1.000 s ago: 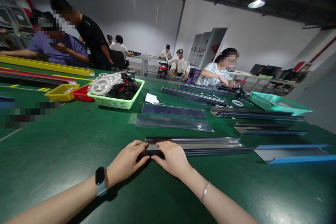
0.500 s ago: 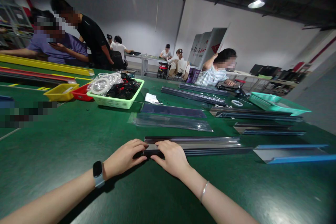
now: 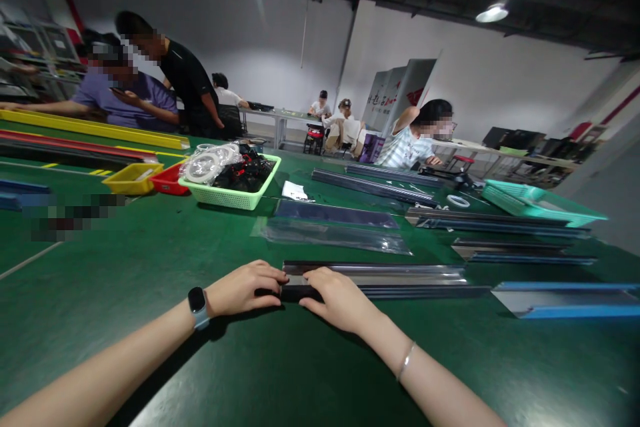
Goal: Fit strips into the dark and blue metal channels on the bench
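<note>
"What are the fingers [image 3: 271,273] of the left hand [image 3: 240,290] doing?"

"They are resting loosely bent, with a gap showing above the thumb, and their tips are meeting the left end of a dark channel [image 3: 400,278]. Whether they are gripping it, I can't tell."

"And the right hand [image 3: 343,300]?"

"Its fingers are arching over the channel's near wall while its thumb is sitting outside that wall, so it is standing partly open. I can't tell whether it is pinching or only resting."

"Where is the channel lying?"

"Nearer the wearer than the pale green basket [image 3: 217,197] and to its right, flat on the smooth, glossy table [image 3: 300,373]. Two long, straight walls are flanking a shiny grey floor that is looking like metal."

"What is the basket holding?"

"White rings [image 3: 193,169] in crinkly clear wrapping [image 3: 227,159], beside a jumble of black parts [image 3: 245,178]. Its side is showing small holes."

"What is surrounding it?"

"A red bin [image 3: 168,182] is standing just beside it on the left, a yellow bin [image 3: 134,185] farther left. A creased, glinting clear sheet [image 3: 340,238] is lying to its right, and a blue-edged channel [image 3: 575,313] is lying well apart on that side."
</note>
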Demonstrator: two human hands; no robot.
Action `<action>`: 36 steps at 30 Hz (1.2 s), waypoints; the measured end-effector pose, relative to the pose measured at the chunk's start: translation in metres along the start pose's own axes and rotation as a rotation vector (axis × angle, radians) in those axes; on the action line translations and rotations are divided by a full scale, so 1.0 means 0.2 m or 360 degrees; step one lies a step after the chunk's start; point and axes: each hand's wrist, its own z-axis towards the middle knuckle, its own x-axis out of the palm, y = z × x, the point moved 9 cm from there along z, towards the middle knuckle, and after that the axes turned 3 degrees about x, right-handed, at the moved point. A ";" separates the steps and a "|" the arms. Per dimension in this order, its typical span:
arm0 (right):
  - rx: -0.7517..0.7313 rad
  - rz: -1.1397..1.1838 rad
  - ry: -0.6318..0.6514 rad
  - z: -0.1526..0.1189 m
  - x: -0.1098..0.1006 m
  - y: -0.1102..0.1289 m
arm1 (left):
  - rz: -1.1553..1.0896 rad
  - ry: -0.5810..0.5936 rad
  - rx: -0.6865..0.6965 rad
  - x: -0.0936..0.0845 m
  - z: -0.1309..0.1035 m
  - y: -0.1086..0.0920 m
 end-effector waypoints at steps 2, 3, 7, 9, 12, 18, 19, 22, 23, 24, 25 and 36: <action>-0.0020 0.0034 0.0068 0.02 -0.02 0.02 | -0.0023 0.0027 -0.0018 0.00 0.00 0.01; -0.0032 0.0060 0.0082 0.03 -0.02 0.03 | -0.0040 0.0035 -0.0033 0.00 0.00 0.01; -0.0088 0.0188 0.0091 0.07 -0.02 0.09 | -0.0139 -0.0029 -0.0127 0.00 -0.01 0.05; -0.0076 0.0180 0.0090 0.08 0.01 0.10 | -0.0169 -0.0066 -0.0158 0.00 -0.01 0.06; -0.0041 0.0129 0.0069 0.08 0.03 0.09 | -0.0130 -0.0077 -0.0147 0.00 -0.01 0.06; -0.0029 0.0066 0.0024 0.07 0.05 0.08 | 0.0002 -0.0089 -0.0048 -0.02 0.00 0.01; -0.0025 0.0070 0.0019 0.07 0.05 0.07 | 0.0012 -0.0082 -0.0043 -0.02 0.01 0.00; -0.0010 0.0086 0.0011 0.08 0.05 0.07 | 0.0031 -0.0067 -0.0052 -0.02 0.01 0.00; -0.0005 0.0091 0.0010 0.08 0.05 0.06 | 0.0039 -0.0066 -0.0060 -0.02 0.01 0.00; -0.0003 0.0096 0.0010 0.08 0.06 0.06 | 0.0046 -0.0066 -0.0067 -0.02 0.01 0.00; -0.0003 0.0100 0.0008 0.08 0.06 0.06 | 0.0053 -0.0066 -0.0071 -0.02 0.01 0.00; -0.0005 0.0111 0.0020 0.08 0.06 0.06 | -0.0012 -0.0124 -0.0050 -0.02 0.00 0.02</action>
